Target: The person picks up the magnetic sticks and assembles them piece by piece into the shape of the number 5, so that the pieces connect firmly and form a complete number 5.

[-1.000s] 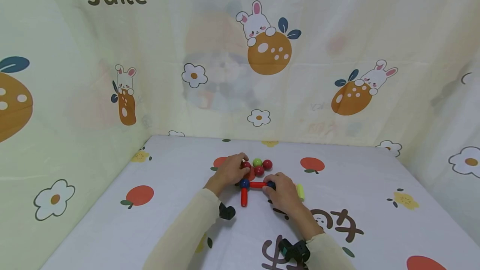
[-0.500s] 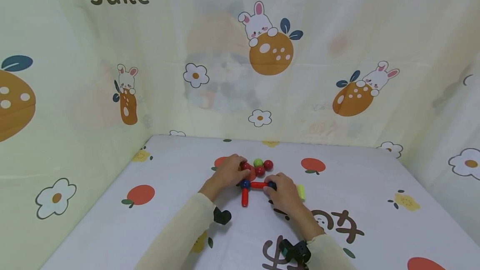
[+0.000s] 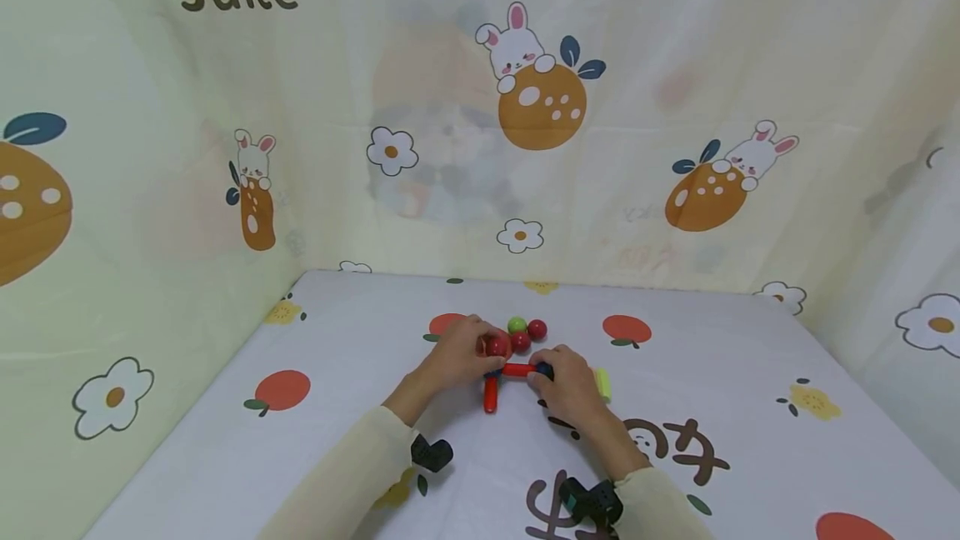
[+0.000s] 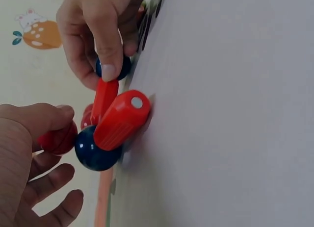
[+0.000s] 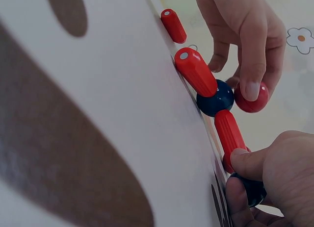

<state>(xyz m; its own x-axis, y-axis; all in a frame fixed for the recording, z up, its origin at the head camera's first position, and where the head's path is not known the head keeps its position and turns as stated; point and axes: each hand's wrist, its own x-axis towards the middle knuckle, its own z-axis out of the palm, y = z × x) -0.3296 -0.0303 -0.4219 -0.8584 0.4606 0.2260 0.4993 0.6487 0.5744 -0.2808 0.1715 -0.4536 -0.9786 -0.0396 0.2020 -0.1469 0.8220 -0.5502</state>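
My left hand (image 3: 453, 354) pinches a red ball (image 4: 59, 140) between thumb and fingers. That ball is right at the side of a blue ball (image 4: 95, 151), which the hand mostly covers in the head view. Two red sticks join this blue ball: one (image 3: 491, 396) points toward me and shows a silver disc on its end. The other stick (image 3: 517, 370) runs right to a second blue ball (image 3: 545, 371). My right hand (image 3: 568, 386) grips that second ball, its thumb at the joint with the stick.
Behind the joined pieces lie a green ball (image 3: 517, 325) and two red balls (image 3: 537, 329). A yellow-green stick (image 3: 603, 384) lies just right of my right hand, partly hidden. The right wrist view shows a separate red stick (image 5: 174, 26) on the tabletop.
My left hand has taken the red ball from beside the loose balls and brought it toward me, to the left blue ball. My right hand stays in place on the second blue ball.
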